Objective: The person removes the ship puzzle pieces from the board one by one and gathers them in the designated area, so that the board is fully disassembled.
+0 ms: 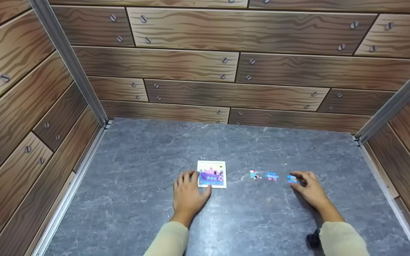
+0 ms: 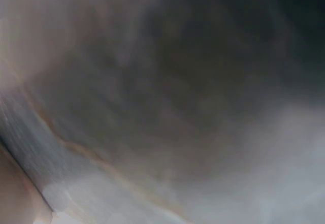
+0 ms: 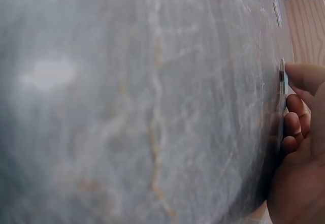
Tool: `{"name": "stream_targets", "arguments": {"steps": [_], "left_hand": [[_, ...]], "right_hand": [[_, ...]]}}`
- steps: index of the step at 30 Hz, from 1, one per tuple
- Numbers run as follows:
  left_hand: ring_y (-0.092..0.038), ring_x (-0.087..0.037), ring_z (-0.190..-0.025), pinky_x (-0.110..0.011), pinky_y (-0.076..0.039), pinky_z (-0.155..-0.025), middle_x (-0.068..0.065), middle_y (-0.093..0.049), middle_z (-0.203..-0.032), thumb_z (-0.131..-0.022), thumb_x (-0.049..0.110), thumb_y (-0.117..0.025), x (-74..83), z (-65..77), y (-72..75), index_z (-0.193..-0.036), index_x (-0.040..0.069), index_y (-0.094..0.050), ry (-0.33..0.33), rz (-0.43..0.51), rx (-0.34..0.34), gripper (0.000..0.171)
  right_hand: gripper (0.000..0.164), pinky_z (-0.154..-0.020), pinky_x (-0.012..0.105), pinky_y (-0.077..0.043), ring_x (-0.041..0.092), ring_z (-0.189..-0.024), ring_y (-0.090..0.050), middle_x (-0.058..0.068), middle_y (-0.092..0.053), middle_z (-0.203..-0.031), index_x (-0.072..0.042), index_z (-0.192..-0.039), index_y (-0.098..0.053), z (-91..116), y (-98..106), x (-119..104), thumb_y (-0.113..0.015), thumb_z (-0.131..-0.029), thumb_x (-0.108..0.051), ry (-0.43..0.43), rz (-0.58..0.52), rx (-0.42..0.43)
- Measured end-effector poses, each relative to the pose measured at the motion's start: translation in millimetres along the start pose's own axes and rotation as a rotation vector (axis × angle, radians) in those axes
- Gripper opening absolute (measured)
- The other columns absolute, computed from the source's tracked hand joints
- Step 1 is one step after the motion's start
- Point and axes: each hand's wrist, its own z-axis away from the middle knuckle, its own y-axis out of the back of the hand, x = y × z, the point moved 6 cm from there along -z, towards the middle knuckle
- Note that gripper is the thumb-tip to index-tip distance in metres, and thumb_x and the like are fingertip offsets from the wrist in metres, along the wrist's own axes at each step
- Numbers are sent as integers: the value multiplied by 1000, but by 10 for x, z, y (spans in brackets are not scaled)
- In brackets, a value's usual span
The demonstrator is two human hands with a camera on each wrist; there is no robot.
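Observation:
My left hand rests at the left side of a small white-framed puzzle board, its fingertips at the left edge and its thumb at the bottom edge. The board bears a pink and purple picture. Far to the right, my right hand pinches a blue and orange puzzle piece between thumb and forefinger, low over the table. In the right wrist view that piece shows edge-on at the fingertips, with the other fingers curled beneath. The left wrist view is mostly dark blur.
Two more puzzle pieces lie between the hands: a blue and pink one and a light blue and white one. The grey marbled table is bounded by wood-patterned walls. A black object is beside the right sleeve.

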Motion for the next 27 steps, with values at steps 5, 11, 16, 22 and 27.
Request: {"name": "stream_targets", "arguments": {"steps": [5,11,16,22,27], "left_hand": [[-51,-34,-144,-58,-42,-119,-6,-58,-149,-95,68,-65,0,3,12,-142,21,-64,1,2,0,67],[-51,-35,-144,-59,-42,-120,-8,-58,-149,-94,69,-66,-1,2,14,-143,20,-63,6,5,-12,69],[-51,-35,-144,-58,-42,-121,-8,-59,-149,-93,71,-65,-2,-8,7,-146,18,-61,15,-7,-15,75],[-51,-34,-144,-58,-41,-122,-8,-59,-149,-94,70,-64,0,1,-2,-146,18,-62,14,2,-23,74],[-52,-35,-143,-58,-41,-121,-8,-60,-148,-93,69,-66,0,2,13,-144,18,-62,6,3,-5,72]], "right_hand": [[51,-90,21,-45,21,-117,-51,22,-50,-144,-2,-154,-55,6,9,6,-63,-111,-28,-49,-86,-26],[51,-84,17,-45,0,-103,-47,20,-52,-143,-1,-156,-52,20,57,15,-55,-114,-31,-73,-170,-12],[56,-97,13,-46,-11,-110,-52,9,-57,-149,0,-162,-43,8,95,63,-51,-116,-31,-141,-296,-18],[45,-85,19,-47,-5,-99,-56,-21,-62,-113,2,-154,-51,41,143,18,-55,-114,-19,-208,-538,254],[37,-85,12,-50,-2,-101,-59,-17,-66,-108,14,-141,-57,34,-1,-503,-61,-106,1,2,-680,406]]}}
